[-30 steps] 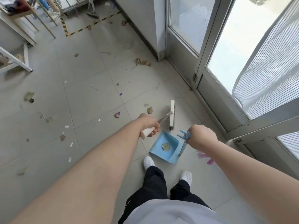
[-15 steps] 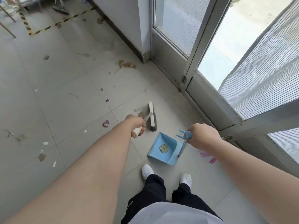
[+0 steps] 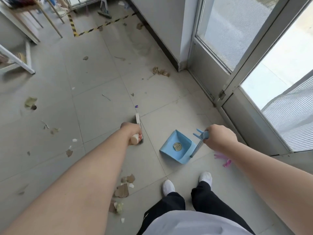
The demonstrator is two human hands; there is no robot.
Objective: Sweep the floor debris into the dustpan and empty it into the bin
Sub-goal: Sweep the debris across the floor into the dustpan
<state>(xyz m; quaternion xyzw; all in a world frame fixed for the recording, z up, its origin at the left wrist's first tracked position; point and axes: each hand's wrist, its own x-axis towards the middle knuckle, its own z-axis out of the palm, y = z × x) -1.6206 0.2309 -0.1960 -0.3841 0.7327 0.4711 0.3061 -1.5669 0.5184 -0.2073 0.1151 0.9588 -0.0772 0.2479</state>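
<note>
No legible text; sticker point(image 3: 177, 146) in dustpan point(image 3: 183, 154) blurred

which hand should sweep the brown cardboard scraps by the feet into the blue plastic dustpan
Left: the left hand grips the white-handled broom, nearer the scraps; the right hand holds the dustpan by its handle.

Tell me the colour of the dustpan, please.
The dustpan is light blue, in the head view.

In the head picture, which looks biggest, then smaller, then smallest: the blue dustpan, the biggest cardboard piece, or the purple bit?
1. Dustpan: largest.
2. Cardboard piece: middle, though it lies nearer the camera.
3. Purple bit: smallest, and farthest away.
</note>
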